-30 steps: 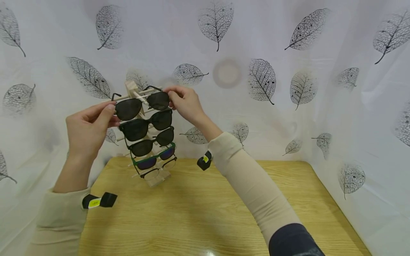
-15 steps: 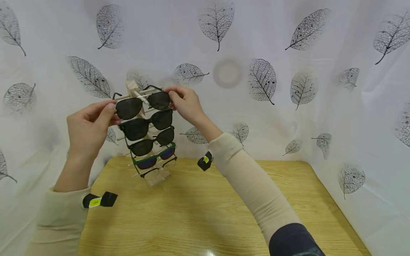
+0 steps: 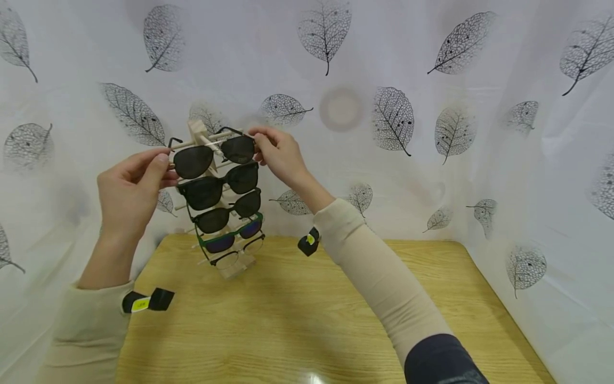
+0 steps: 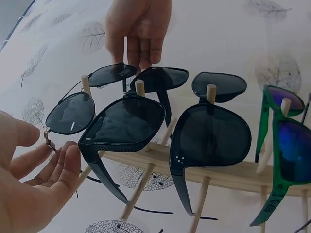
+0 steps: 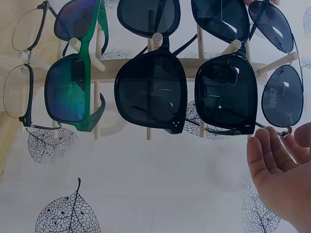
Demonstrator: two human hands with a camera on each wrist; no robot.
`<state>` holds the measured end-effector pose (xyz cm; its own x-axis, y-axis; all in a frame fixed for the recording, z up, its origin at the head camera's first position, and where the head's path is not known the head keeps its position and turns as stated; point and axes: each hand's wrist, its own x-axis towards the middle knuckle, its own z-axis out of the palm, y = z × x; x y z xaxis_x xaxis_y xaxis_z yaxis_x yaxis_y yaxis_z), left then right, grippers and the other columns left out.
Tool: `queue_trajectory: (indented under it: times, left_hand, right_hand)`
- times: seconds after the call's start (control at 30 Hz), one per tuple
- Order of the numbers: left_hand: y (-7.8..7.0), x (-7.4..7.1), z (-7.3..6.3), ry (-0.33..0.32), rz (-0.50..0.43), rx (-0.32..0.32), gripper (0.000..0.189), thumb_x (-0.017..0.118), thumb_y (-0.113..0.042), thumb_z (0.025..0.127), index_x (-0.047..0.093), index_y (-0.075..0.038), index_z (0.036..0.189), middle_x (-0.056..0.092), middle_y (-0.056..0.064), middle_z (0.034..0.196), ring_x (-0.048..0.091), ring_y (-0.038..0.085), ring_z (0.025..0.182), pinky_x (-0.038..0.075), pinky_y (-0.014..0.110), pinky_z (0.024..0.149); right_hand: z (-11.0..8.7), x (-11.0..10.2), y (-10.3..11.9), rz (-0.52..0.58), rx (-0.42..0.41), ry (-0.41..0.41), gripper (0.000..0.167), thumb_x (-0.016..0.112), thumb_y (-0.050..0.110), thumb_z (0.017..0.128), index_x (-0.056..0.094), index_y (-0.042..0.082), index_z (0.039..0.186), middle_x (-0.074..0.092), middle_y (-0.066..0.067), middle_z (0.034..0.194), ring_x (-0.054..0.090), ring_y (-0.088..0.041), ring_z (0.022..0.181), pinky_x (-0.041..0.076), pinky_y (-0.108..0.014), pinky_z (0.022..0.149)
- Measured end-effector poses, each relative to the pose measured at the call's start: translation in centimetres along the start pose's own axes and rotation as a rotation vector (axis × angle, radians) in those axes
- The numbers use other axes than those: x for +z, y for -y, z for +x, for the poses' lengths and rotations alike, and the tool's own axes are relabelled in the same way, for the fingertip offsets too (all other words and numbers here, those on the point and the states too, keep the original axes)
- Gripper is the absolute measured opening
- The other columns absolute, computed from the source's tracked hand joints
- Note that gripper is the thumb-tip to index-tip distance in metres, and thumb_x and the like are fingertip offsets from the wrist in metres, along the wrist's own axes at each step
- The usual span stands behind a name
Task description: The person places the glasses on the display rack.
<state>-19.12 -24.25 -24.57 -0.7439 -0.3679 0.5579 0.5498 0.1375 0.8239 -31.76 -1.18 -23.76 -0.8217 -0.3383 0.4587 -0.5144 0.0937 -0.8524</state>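
At the top of a wooden eyewear stand (image 3: 198, 128) rests a pair of thin-framed dark sunglasses (image 3: 193, 162), its temples over a peg. My left hand (image 3: 126, 194) pinches its left end, thumb and finger on either side of the hinge (image 4: 47, 138) in the left wrist view. At the opposite end, my right hand (image 3: 283, 160) pinches near the other hinge (image 5: 286, 131), with the thumb partly hidden in the right wrist view. Black thick-framed sunglasses (image 3: 203, 194) sit just below, close to the left fingertips.
Lower on the stand hang more black sunglasses (image 3: 213, 221), green-framed sunglasses (image 3: 219, 244) and clear glasses (image 3: 226, 261). The stand's base rests on a wood-grain table (image 3: 307, 314). A white leaf-print curtain (image 3: 355, 64) encloses the back and sides.
Both hands have shifted slightly outward, the left one leftward and the right one rightward. The top sunglasses stay in nearly the same place on the stand.
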Motion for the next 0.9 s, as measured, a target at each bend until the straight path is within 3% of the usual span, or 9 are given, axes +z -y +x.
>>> queue_trajectory:
  times: [0.13, 0.3, 0.43, 0.63, 0.77, 0.9]
  left_hand:
    - [-0.2, -0.2, -0.2, -0.016, 0.149, -0.004, 0.026, 0.071, -0.011, 0.101, 0.077, 0.001, 0.123, 0.077, -0.013, 0.085, 0.074, 0.002, 0.069, 0.060, 0.014, 0.071]
    - [-0.2, -1.1, -0.9, -0.081, 0.357, 0.009, 0.026, 0.070, -0.019, 0.102, 0.078, -0.006, 0.124, 0.072, -0.025, 0.082, 0.070, -0.007, 0.070, 0.055, 0.008, 0.069]
    - [0.0, -1.5, -2.0, -0.130, 0.421, 0.072, 0.020, 0.071, -0.017, 0.101, 0.080, -0.006, 0.115, 0.070, -0.029, 0.079, 0.067, -0.009, 0.068, 0.051, 0.007, 0.064]
    - [-0.4, -0.7, -4.1, -0.160, 0.468, 0.171, 0.017, 0.070, -0.015, 0.100, 0.082, -0.005, 0.108, 0.066, -0.035, 0.082, 0.063, -0.009, 0.070, 0.047, 0.009, 0.066]
    - [-0.5, 0.6, -5.8, -0.126, 0.467, 0.261, 0.020, 0.070, -0.011, 0.099, 0.080, 0.000, 0.112, 0.069, -0.026, 0.092, 0.062, -0.011, 0.079, 0.049, 0.009, 0.076]
    - [0.4, 2.7, -7.5, 0.021, 0.481, 0.378, 0.019, 0.070, -0.008, 0.099, 0.079, 0.001, 0.113, 0.076, 0.002, 0.097, 0.064, -0.008, 0.085, 0.049, 0.006, 0.081]
  right_hand:
    - [-0.3, -0.5, -0.3, -0.002, 0.018, -0.011, 0.035, 0.048, 0.019, 0.112, 0.067, 0.005, 0.138, 0.071, -0.013, 0.101, 0.070, -0.037, 0.095, 0.062, -0.041, 0.086]
    - [-1.3, -1.6, -0.8, -0.022, 0.017, -0.037, 0.032, 0.050, 0.018, 0.112, 0.069, 0.007, 0.135, 0.072, -0.017, 0.104, 0.070, -0.037, 0.095, 0.060, -0.029, 0.079]
    - [-2.6, -2.8, -1.7, -0.045, 0.003, -0.056, 0.031, 0.052, 0.017, 0.111, 0.069, 0.006, 0.134, 0.072, -0.019, 0.104, 0.069, -0.038, 0.095, 0.060, -0.035, 0.079]
    - [-5.0, -4.7, -3.4, -0.099, 0.031, -0.068, 0.032, 0.054, 0.020, 0.110, 0.069, 0.008, 0.135, 0.072, -0.017, 0.108, 0.069, -0.037, 0.098, 0.061, -0.045, 0.084]
    - [-6.2, -5.7, -4.8, -0.108, 0.062, -0.073, 0.033, 0.054, 0.020, 0.110, 0.067, 0.006, 0.137, 0.071, -0.022, 0.113, 0.068, -0.040, 0.101, 0.061, -0.043, 0.085]
    - [-7.4, -6.4, -6.1, -0.130, 0.093, -0.075, 0.033, 0.055, 0.021, 0.110, 0.067, 0.006, 0.137, 0.072, -0.020, 0.113, 0.068, -0.043, 0.105, 0.060, -0.040, 0.087]
